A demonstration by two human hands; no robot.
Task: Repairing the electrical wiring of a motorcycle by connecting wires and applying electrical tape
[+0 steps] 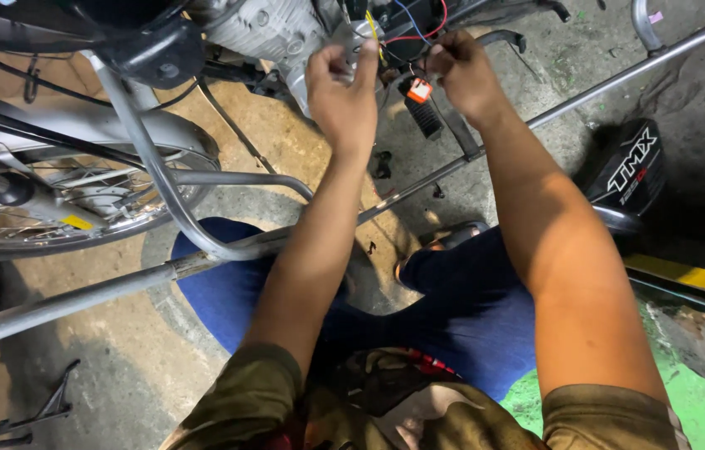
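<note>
Wires (402, 33) between both hands (344, 92), just above orange connector (419, 89).

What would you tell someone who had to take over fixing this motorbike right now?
Left hand: raised at the engine, fingers curled by the wires; what it pinches is hidden.
Right hand: at the same wires, fingers closed on something small; cannot tell what.
An orange-and-black plug hangs just below, between both hands.
The person sits on the floor, legs under the long steel bar. The wheel is to the left, a black cover lies to the right.
Done: wires are exposed and within reach.
Left: wires look loose, plug not joined to anything visible.
</note>
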